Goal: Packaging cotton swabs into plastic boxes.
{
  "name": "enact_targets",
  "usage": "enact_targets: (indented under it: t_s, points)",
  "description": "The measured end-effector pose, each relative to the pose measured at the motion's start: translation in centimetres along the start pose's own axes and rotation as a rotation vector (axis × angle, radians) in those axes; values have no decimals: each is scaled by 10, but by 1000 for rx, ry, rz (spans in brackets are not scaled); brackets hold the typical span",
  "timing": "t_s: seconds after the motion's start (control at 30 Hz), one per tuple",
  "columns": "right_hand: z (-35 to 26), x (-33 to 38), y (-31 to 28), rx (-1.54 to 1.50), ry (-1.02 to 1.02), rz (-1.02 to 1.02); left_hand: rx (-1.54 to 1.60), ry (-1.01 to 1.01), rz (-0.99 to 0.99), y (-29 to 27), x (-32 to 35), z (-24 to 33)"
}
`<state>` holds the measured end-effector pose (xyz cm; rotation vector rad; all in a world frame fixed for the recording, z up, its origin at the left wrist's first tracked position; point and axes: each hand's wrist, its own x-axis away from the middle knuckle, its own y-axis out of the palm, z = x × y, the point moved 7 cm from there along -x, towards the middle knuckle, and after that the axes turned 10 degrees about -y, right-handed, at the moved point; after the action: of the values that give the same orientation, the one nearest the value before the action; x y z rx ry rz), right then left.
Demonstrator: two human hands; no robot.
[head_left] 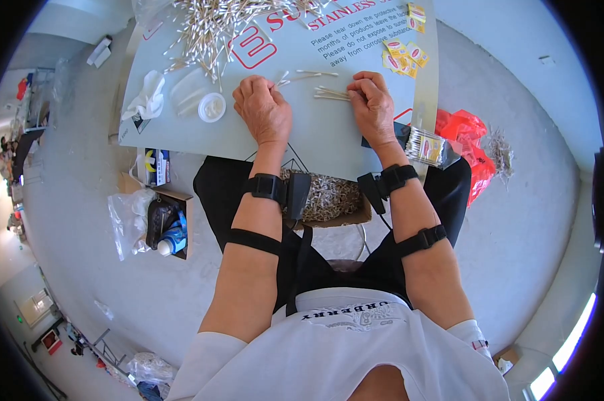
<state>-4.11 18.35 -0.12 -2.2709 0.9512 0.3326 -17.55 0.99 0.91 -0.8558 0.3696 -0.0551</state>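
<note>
My left hand (263, 108) rests knuckles-up on the pale table sheet (315, 137), its fingers curled over a few cotton swabs (280, 81) that stick out from under them. My right hand (371, 103) is closed too, its fingertips pinching the end of a small aligned bundle of cotton swabs (330, 94) lying between the hands. A big loose heap of swabs (212, 30) covers the table's far left. Black straps with small devices sit on both wrists.
A round white lid (212, 107), clear plastic containers and a crumpled white glove (148, 97) lie left of my left hand. Yellow labels (402, 53) lie at the far right. A packed swab bag (426, 146) and red plastic bag (466, 140) sit right; a box of swabs lies under the table.
</note>
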Motion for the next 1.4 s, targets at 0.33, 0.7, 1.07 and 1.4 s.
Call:
enact_targets:
  t_s: [0.33, 0.7, 1.07, 1.4]
  points:
    - [-1, 1, 0, 27, 30, -40, 5, 8, -1, 0, 1, 1]
    - [-13, 11, -9, 53, -69, 12, 28, 26, 26, -1, 2, 0]
    - [-12, 16, -13, -33, -12, 0, 11, 24, 11, 0, 1, 2]
    - [-13, 16, -9, -27, 24, -40, 8, 14, 4, 0, 1, 0]
